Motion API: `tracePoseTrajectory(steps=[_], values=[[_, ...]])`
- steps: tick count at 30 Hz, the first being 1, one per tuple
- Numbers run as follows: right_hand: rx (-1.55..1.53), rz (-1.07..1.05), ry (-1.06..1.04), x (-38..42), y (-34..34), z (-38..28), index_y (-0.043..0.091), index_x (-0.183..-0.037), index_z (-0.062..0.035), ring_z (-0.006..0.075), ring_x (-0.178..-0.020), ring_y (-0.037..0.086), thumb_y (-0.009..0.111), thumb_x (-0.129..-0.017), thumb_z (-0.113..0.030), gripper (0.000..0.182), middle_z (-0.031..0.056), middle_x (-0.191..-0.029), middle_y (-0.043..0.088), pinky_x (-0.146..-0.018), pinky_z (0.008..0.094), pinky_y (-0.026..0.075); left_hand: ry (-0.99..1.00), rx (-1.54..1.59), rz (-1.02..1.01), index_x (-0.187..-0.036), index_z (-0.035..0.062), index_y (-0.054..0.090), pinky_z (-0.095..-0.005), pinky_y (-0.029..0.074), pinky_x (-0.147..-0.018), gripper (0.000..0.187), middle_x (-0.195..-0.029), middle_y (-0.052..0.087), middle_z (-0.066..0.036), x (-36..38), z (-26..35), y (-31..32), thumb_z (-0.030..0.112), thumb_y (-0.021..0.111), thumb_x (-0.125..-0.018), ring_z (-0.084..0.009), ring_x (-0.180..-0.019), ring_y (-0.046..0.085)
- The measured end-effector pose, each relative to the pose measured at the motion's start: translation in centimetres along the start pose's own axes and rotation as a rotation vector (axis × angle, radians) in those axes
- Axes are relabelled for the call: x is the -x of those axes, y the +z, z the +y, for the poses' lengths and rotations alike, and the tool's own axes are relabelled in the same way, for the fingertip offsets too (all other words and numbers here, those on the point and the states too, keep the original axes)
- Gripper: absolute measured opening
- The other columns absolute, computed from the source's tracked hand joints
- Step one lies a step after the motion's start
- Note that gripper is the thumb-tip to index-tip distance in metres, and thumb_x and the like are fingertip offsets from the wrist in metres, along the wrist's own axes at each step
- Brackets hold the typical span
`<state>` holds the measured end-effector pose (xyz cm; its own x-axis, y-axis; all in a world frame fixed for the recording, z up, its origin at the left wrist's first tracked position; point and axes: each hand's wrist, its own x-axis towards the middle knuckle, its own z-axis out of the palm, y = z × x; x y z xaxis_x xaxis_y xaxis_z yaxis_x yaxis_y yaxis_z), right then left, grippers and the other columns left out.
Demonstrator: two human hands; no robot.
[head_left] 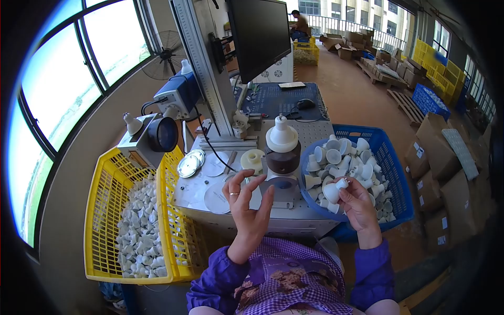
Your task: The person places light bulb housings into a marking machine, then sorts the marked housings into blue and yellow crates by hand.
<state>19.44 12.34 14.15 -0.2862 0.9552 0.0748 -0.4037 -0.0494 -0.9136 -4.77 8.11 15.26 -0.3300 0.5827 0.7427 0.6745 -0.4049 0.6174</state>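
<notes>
My right hand [361,209] grips a white lamp housing [333,191] by its narrow base, the wide end tilted to the left. It is held just above the near side of a blue basin [305,181] heaped with similar white housings [336,157]. My left hand [249,206] is raised in front of the machine table, fingers apart and holding nothing. Beyond it, another white housing [281,137] stands base-up on a dark round fixture [283,159]. The blue and black laser head [163,134] is left of the fixture.
A yellow crate [167,231] of white housings stands left. Round metal discs [191,164] lie on the metal table [231,212]. A monitor [260,39] and mouse [305,104] are behind. Cardboard boxes [441,157] line the right; a person [300,26] sits far back.
</notes>
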Motion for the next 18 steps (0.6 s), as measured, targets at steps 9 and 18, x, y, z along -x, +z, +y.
tracePoseTrajectory(steps=[9,18], values=[[-0.007,-0.005,-0.05,0.8,1.0,0.3,0.056,-0.113,-0.0033,0.0183,-0.102,0.058,0.064,-0.087,-0.01,0.028,0.0104,-0.111,0.062,-0.088,0.0303,0.045,0.087,-0.047,0.061,-0.107,0.0062,0.066,-0.0389,0.033,-0.094,0.034,-0.114,0.054,-0.011,-6.8,1.6,2.6,0.014,0.074,-0.074,-0.0282,-0.112,0.039],[0.223,-0.004,-0.388,-5.5,7.1,-4.4,0.058,-0.109,-0.0031,0.0142,-0.095,0.059,0.066,-0.087,-0.013,0.025,0.0082,-0.107,0.064,-0.08,0.028,0.049,0.0,0.187,-0.049,-0.101,-0.0006,0.065,-0.0339,0.038,-0.094,0.029,-0.11,0.06,-0.008,-10.6,0.9,3.3,0.018,0.072,-0.08,-0.0221,-0.108,0.045]])
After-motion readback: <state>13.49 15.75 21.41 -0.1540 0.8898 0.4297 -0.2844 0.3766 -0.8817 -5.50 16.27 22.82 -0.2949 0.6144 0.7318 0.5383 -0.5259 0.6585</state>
